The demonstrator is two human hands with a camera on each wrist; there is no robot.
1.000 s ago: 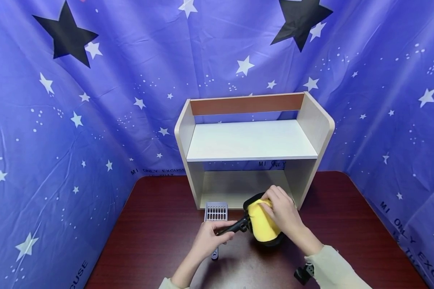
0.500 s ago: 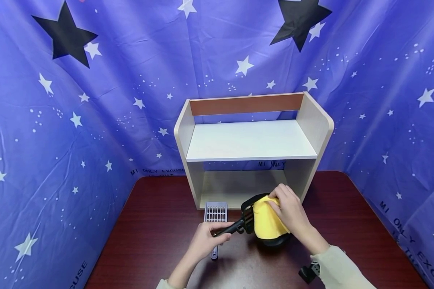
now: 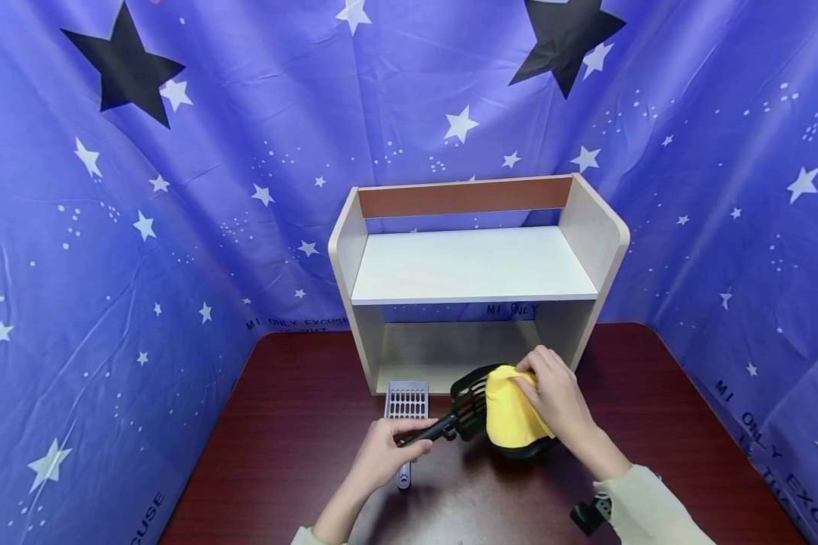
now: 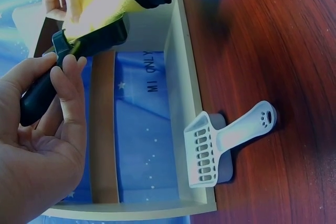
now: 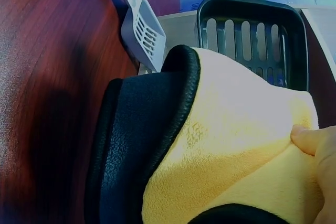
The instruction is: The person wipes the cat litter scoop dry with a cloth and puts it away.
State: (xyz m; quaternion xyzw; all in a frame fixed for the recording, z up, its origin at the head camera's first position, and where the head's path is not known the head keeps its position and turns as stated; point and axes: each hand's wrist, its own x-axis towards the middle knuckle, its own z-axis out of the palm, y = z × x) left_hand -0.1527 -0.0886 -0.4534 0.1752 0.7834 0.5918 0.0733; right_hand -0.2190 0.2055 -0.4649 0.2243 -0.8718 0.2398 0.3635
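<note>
A black slotted litter scoop (image 3: pixel 469 409) is held tilted above the table, its handle pinched between the thumb and fingers of my left hand (image 3: pixel 385 453). A yellow cloth (image 3: pixel 507 415) with a dark grey reverse and black hem is gripped by my right hand (image 3: pixel 557 395). It overlaps the front end of the scoop; whether they touch there I cannot tell. In the right wrist view the cloth (image 5: pixel 236 140) hangs folded, and several slots of the black scoop (image 5: pixel 252 24) show beyond it. My right thumb (image 5: pixel 307 139) presses on the yellow side.
A light grey litter scoop (image 3: pixel 407 401) lies on the dark red table (image 3: pixel 293 424), its head by the shelf's front edge. Behind stands a two-level shelf unit (image 3: pixel 473 265). Starry blue curtains (image 3: pixel 300 151) surround the table. A black device (image 3: pixel 588 516) sits by my right sleeve.
My right hand has moved the cloth to the right across the scoop, so more of its slots show. My left hand has shifted slightly left, still holding the handle.
</note>
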